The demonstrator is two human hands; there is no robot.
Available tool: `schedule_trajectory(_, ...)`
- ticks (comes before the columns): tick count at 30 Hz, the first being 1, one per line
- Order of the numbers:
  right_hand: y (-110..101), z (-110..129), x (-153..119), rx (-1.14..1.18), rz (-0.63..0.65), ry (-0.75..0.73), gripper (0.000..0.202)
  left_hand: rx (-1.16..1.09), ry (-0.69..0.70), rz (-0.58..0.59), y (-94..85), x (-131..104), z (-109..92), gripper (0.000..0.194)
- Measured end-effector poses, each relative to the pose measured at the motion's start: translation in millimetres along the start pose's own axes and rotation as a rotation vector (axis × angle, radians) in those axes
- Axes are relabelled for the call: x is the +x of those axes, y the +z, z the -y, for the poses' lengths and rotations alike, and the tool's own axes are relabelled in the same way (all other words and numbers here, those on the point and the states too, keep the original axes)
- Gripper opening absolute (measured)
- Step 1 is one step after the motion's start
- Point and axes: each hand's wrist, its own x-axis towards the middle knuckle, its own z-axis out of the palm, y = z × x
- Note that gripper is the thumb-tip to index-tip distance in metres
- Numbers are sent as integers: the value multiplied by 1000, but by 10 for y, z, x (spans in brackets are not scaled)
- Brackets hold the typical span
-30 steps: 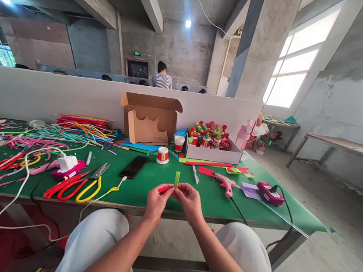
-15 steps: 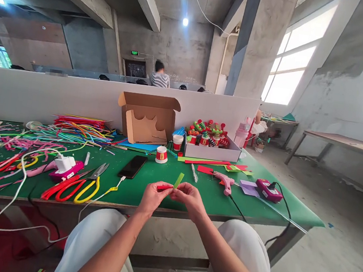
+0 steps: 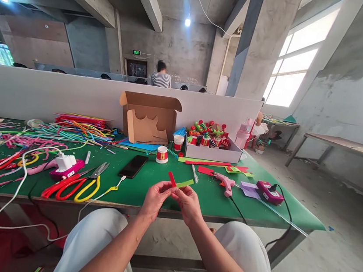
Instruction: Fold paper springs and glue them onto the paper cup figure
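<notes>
Both hands meet above the front edge of the green table. My left hand (image 3: 157, 198) pinches the lower end of a red strip (image 3: 172, 179), which points up and left. In my right hand (image 3: 189, 202), a green strip (image 3: 185, 183) is pinched and slants up to the right. The strips' lower ends come together between the fingertips, which hide whether they are joined. Beyond the hands stand a red and white paper cup (image 3: 162, 155) and a black phone (image 3: 133, 166).
Scissors (image 3: 91, 183), a white cable (image 3: 24, 174) and pipe cleaners (image 3: 79, 130) lie left. A pink glue gun (image 3: 225, 183) and purple power strip (image 3: 270, 192) are right. Behind stand a cardboard box (image 3: 150, 119) and a white box (image 3: 212, 153) of decorated cups.
The red strip has turned from nearly flat to upright. The green strip has tipped over to the right. Both hands stay close together.
</notes>
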Motion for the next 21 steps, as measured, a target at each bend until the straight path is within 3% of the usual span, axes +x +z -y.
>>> schedule_trajectory(5,-27,42,8,-33,68,60,38,21,13,-49,-29,20,2,32)
schedule_trajectory(13,-12,56,8,-32,33,31,40,105,57,-28,-25,4,-7,25)
schedule_trajectory(16,-5,70,6,-83,35,15,41,146,62,42,-39,2,-22,24)
schedule_trajectory(19,-34,116,25,-104,-7,-7,42,275,81,213,-206,137,-129,25)
schedule_trajectory(21,-68,152,44,-93,-40,-12,43,409,152,164,-438,342,-259,26)
